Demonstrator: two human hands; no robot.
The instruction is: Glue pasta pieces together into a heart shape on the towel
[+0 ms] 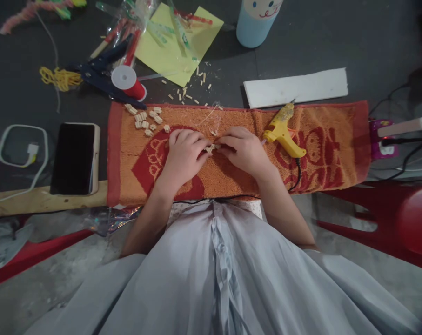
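Note:
My left hand (185,153) and my right hand (244,151) meet over the middle of an orange and red towel (231,184). Between their fingertips is a small cluster of pale wooden pieces (210,148). My left fingers pinch its left side, while the right thumb and fingers are closed at its right side; exactly what each fingertip touches is partly hidden. Left of my left hand lie several small bundles of pale sticks (144,122). A yellow hot glue gun (284,132) rests on the towel, right of my right hand.
Beyond the towel are scattered stick bits (184,95), a white strip (298,87), a red thread spool (137,89), dark-handled pliers (99,70), yellow paper (204,37) and a blue bottle (254,28). A phone (73,158) and white cable (43,135) lie left; a power strip (383,139) sits right.

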